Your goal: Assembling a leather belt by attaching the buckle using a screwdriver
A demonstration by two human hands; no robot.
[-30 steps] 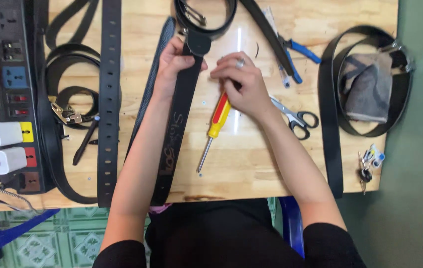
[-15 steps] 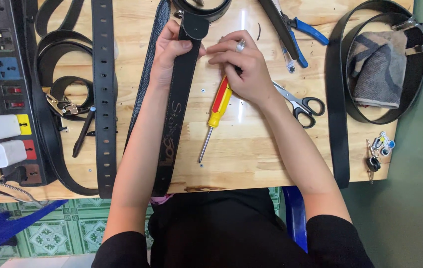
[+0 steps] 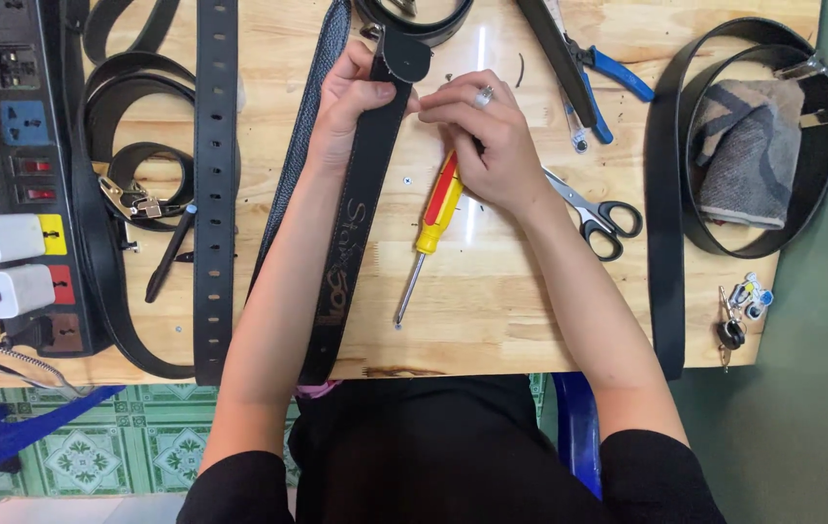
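A black leather belt [image 3: 356, 233] with stamped lettering lies lengthwise on the wooden table [image 3: 492, 301], its far end folded over. My left hand [image 3: 351, 102] grips that folded end from the left, thumb on top. My right hand [image 3: 487, 136], wearing a ring, pinches the belt's right edge at the fold; whether it holds anything small is hidden. A yellow-and-red screwdriver [image 3: 430, 228] lies under my right hand, tip towards me.
Scissors [image 3: 594, 209] and blue-handled pliers [image 3: 603, 82] lie to the right. A looped belt [image 3: 666, 184] rings a grey cloth [image 3: 749, 155]; keys [image 3: 739, 306] sit near the edge. Left: a holed strap [image 3: 213, 194], coiled belts [image 3: 128, 126], a power strip [image 3: 26, 175].
The view has shifted slightly; my hands stay at the belt's folded end, with the right-hand fingers now closer to the left thumb at the fold.
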